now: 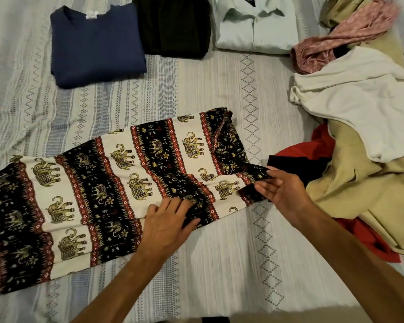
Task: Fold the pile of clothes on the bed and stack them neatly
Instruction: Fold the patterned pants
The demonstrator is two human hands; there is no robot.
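Elephant-print trousers (pixel 98 190) in black, cream and red lie spread flat across the bed, running from the lower left to the middle. My left hand (pixel 167 220) presses flat on their near edge with fingers straight. My right hand (pixel 282 190) rests at the trousers' right end, fingers loosely extended over the dark waistband corner. An unfolded pile sits at the right: a white garment (pixel 359 96), a beige garment (pixel 369 190), a red one (pixel 313 145) and a pink patterned one (pixel 336 38).
Three folded garments line the far side: a navy top (pixel 96 45), a black item (pixel 175 26) and a pale green collared shirt (pixel 257 24). The striped grey bedspread (pixel 219 264) shows bare in front of the trousers.
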